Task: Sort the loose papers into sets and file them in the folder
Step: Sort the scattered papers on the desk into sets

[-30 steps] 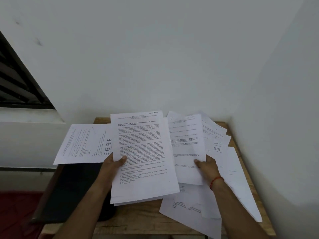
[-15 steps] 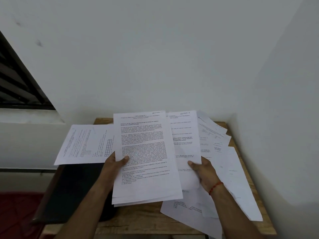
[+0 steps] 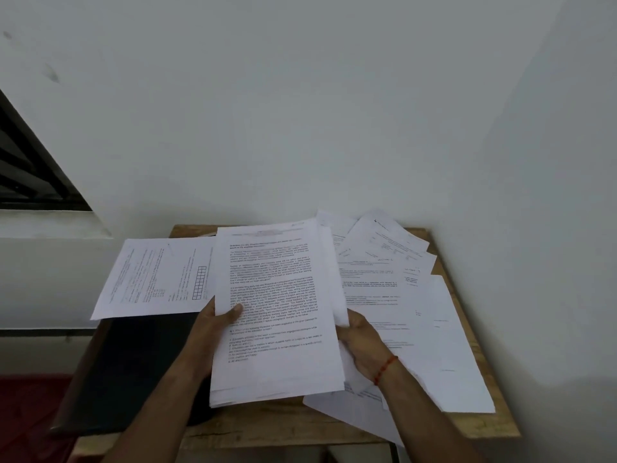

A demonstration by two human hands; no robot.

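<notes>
White painted wall point(image 3: 300, 111) fills most of what I see, meeting in a corner on the right, with a dark window frame point(image 3: 30, 162) cutting in at the far left. Below it the small pale wooden surface point(image 3: 267, 426) sits pushed into that corner.

A loose spread of white printed papers point(image 3: 417, 312) covers the right half of the surface. The sheets overlap at different angles, and some hang over the near edge. On the left lies the black flat folder point(image 3: 133, 369), closed, its left side jutting out past the surface's left edge.

In the middle I hold a stack of white printed sheets point(image 3: 277, 312), lifted above the surface and tilted toward me, with dense paragraphs of text on the top page. Its lower corner overlaps the folder's right edge in my view. To the stack's left, a single white sheet with a small printed grid point(image 3: 157, 279) lies turned sideways, its near edge over the folder's far end.

My left hand point(image 3: 213, 329) clasps the stack's left edge, thumb pressed on the top page, my fingers hidden behind it. My right hand point(image 3: 364, 345) grips the right edge of the stack, fingers curled round the paper there. A thin red thread point(image 3: 385, 365) circles my right wrist.
</notes>
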